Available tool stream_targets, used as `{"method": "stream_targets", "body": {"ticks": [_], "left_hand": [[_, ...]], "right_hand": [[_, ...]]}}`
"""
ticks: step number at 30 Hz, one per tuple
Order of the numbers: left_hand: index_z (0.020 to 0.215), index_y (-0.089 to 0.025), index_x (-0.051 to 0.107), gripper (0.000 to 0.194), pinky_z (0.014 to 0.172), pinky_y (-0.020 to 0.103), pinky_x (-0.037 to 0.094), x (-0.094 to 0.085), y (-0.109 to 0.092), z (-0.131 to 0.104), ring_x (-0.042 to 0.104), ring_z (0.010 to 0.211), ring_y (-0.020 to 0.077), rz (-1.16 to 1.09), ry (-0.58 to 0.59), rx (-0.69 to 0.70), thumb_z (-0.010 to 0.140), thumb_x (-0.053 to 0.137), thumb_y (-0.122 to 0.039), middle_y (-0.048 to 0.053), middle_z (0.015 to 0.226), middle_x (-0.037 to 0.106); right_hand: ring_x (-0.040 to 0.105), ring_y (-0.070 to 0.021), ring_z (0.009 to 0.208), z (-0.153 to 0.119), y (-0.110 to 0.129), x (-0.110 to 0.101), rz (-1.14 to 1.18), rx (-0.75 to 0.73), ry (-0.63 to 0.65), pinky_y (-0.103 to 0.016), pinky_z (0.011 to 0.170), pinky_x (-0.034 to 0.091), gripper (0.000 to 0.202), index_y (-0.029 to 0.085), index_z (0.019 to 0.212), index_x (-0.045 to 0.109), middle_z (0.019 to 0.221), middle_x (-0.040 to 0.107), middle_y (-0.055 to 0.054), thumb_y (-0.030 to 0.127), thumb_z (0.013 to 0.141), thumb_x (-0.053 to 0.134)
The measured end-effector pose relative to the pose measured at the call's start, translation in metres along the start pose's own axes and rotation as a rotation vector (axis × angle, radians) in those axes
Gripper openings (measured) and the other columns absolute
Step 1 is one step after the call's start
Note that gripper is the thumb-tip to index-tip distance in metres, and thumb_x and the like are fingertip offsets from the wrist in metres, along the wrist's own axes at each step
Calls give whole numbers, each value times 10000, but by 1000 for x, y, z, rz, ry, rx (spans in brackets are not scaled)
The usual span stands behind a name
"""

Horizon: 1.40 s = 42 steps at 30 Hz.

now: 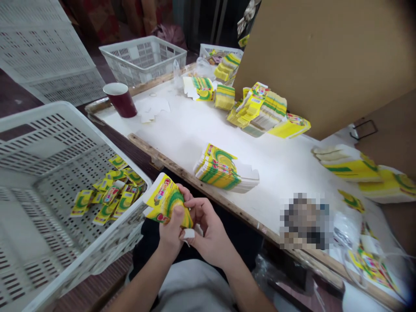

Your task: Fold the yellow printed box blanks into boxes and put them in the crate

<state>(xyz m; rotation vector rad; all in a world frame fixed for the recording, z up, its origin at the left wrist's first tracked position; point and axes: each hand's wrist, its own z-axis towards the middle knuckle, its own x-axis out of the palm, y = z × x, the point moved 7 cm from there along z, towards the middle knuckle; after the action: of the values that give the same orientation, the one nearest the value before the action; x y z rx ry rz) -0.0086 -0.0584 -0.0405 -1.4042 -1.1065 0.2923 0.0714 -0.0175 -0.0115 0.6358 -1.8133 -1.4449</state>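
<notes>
A yellow and green printed carton [167, 199] is held above my lap, its white flap open at the upper left. My left hand [173, 229] grips it with the thumb across its printed face. Against the carton's right end, my right hand [208, 229] has its fingers bent, with a small white flap between thumb and fingers. On the white table [169, 143] just beyond lies a stack of flat cartons [221, 169]. To the left, a white crate [74, 255] contains several small folded cartons [110, 197].
A dark red cup [121, 102] stands at the table's left end beside paper scraps [154, 108]. More carton stacks [260, 108] lean by a large cardboard sheet [325, 60]. Another crate [146, 58] is behind. Cartons [351, 164] and clear plastic [347, 229] lie right.
</notes>
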Motion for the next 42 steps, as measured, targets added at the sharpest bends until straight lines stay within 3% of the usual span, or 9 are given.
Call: {"method": "stream_targets", "body": {"ticks": [7,14,22,27,30,33,35,40,42], "left_hand": [[1002,-190,588,508,630,232,492,10,2,7,585,708,139,57,192,37,638,710,-522,15,827,616],[876,-161,666,225,656,256,512,-1,2,8,636,676,154,154,104,-17,729,689,-329,16,770,698],[867,-164,669,208,729,254,519,-14,-8,26,649,767,152,117,47,36,743,677,-332,26,828,705],[1183,-228,541,419,968,353,440,-9,-62,20,545,1134,219,376,148,389,784,632,-317,72,1185,592],[1270,-246,463,721,1042,425,359,9,-65,13,468,1219,282,789,379,423,630,763,-386,88,1286,521],[1306,-240,396,915,961,443,418,19,-38,9,519,1146,312,1087,637,238,516,811,-444,100,1262,545],[1207,-238,451,683,831,398,480,20,-23,6,609,972,270,1132,725,106,617,744,-418,63,1101,627],[1065,-229,465,421,735,322,476,25,-21,4,619,862,217,1161,704,117,681,636,-259,23,971,633],[1125,-234,425,496,751,312,477,32,-21,-2,619,868,205,1132,735,176,671,623,-226,21,992,626]], "right_hand": [[499,-111,620,5,2,-32,-44,-84,-229,-221,553,420,310,217,960,546,724,542,35,255,695,703],[490,-117,559,-2,5,-49,-334,-132,-323,-237,544,418,109,184,670,560,595,533,33,214,764,606],[631,-168,761,-5,20,-57,-583,-232,-191,-278,690,507,223,209,981,683,865,700,-22,137,819,547],[602,-199,919,-17,57,-68,-1080,-558,-421,-377,869,467,347,277,1038,694,923,705,-33,68,846,492],[597,-193,929,-17,61,-53,-1193,-654,-305,-437,982,382,347,306,1021,693,858,709,-1,64,857,505],[604,-163,908,-19,58,-34,-1151,-693,-130,-446,1059,304,315,316,951,699,798,696,33,77,866,511],[592,-169,967,-22,54,-31,-1115,-666,-95,-458,1081,279,326,326,973,689,815,679,29,78,858,512],[398,-267,1280,-27,38,-70,-683,-470,-510,-482,1068,320,670,276,1398,337,1361,446,-97,259,794,626],[426,-256,1273,-20,17,-74,-370,-302,-476,-453,1043,370,661,251,1422,282,1390,438,-107,332,834,574]]}}
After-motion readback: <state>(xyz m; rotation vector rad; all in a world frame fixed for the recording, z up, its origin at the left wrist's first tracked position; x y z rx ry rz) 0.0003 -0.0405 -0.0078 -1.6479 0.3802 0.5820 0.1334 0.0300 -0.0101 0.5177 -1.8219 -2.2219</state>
